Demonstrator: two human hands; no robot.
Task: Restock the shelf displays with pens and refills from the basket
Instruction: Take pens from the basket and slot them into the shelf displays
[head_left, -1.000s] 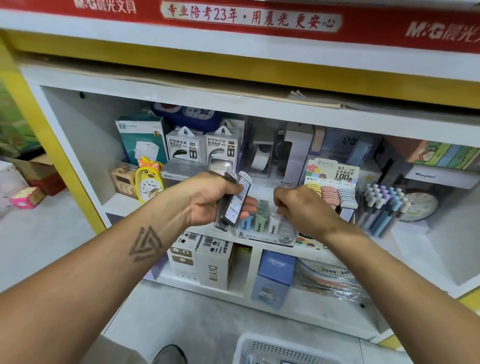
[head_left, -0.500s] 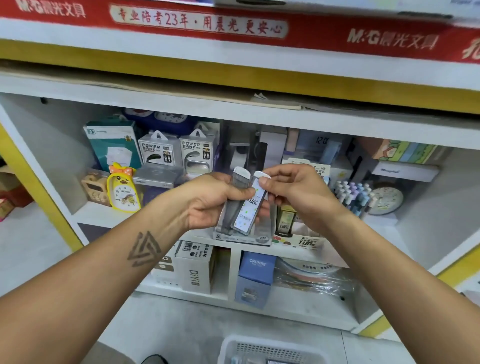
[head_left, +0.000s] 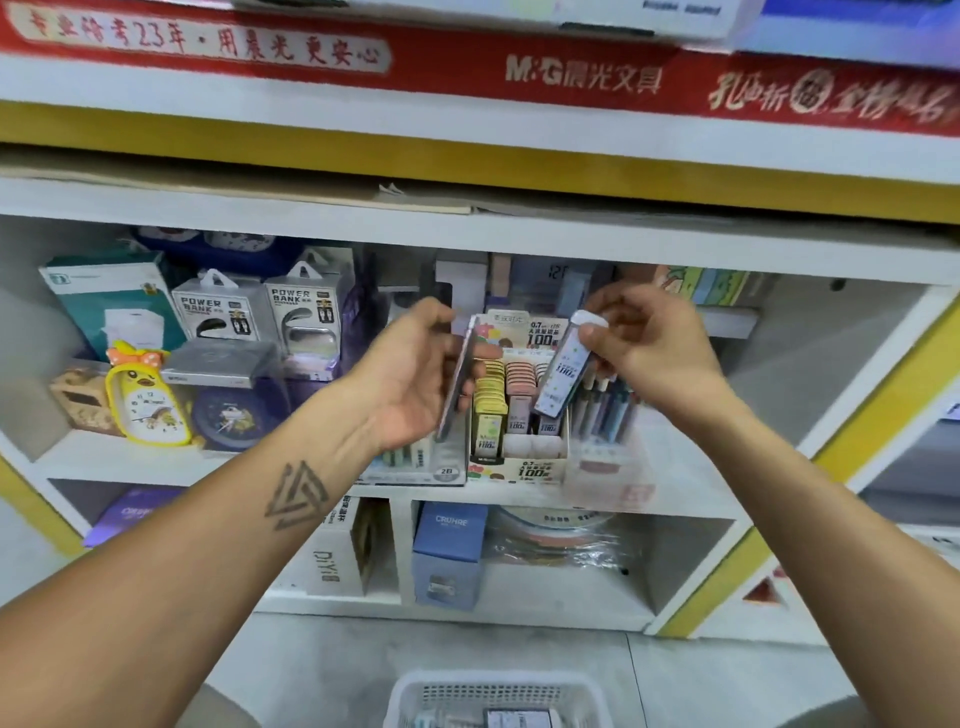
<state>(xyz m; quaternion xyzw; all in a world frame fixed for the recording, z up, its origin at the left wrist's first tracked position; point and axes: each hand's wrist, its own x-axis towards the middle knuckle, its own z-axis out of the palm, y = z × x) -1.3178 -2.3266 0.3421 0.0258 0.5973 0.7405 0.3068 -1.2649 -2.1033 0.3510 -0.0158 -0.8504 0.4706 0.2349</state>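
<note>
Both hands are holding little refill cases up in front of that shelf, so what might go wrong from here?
The right hand pinches its refill case only near the capped top, so it might slip and fall among the pens below. The left hand holds a grey case edge-on, a loose-looking grip that may drop it. The display box rows look nearly full, so pushing another in could jam or topple neighbours.

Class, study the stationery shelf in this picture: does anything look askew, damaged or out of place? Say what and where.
One thing: the flat brown cardboard sheet lying on top of the white shelf board has a torn, ragged edge near the middle. The yellow duck-shaped clock at the left leans slightly. The boxed goods stand in order; nothing has spilled.
</note>
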